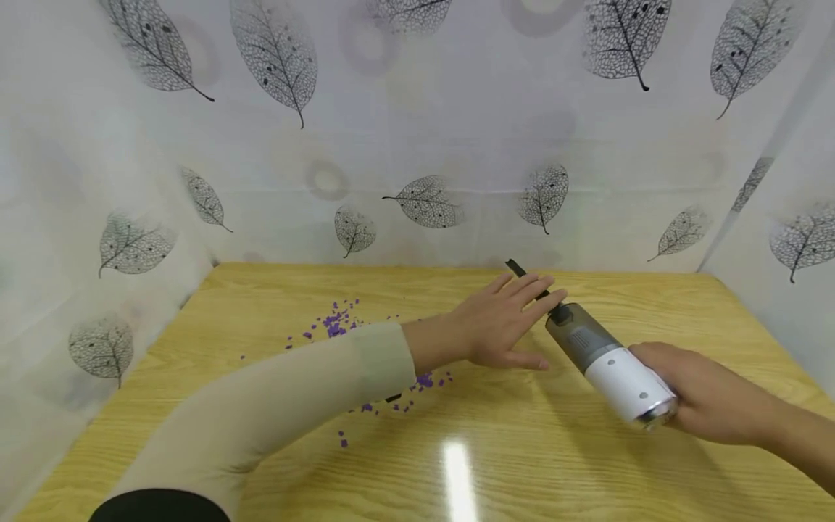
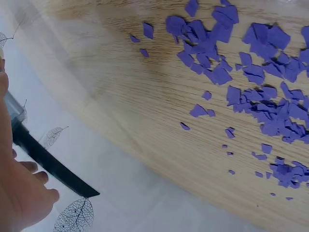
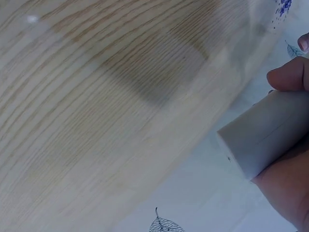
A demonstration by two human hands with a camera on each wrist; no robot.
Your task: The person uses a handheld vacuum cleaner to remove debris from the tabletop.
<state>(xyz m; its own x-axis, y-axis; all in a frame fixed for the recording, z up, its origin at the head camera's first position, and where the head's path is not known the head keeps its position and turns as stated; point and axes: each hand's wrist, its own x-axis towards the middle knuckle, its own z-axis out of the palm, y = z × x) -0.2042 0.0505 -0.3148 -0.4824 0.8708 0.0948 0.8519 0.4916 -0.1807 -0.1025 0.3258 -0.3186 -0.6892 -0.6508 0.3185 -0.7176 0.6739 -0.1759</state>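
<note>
A handheld vacuum cleaner (image 1: 629, 380) with a white body, a grey see-through front and a narrow black nozzle (image 2: 58, 164) is held in the air over the table's right side. My right hand (image 1: 704, 395) grips its white body from the right, the nozzle pointing to the far left. In the right wrist view, fingers and palm wrap the white body (image 3: 265, 130). My left hand (image 1: 499, 326) reaches across with fingers spread and straight, overlapping the nozzle in the head view. Purple paper scraps (image 2: 270, 113) lie scattered on the table, partly hidden behind my left forearm.
The wood-grain table (image 1: 522, 449) is bounded at the back and sides by pale leaf-print sheets (image 1: 430, 138). A small black piece (image 1: 393, 398) shows just below my left sleeve (image 1: 313, 380), among the scraps.
</note>
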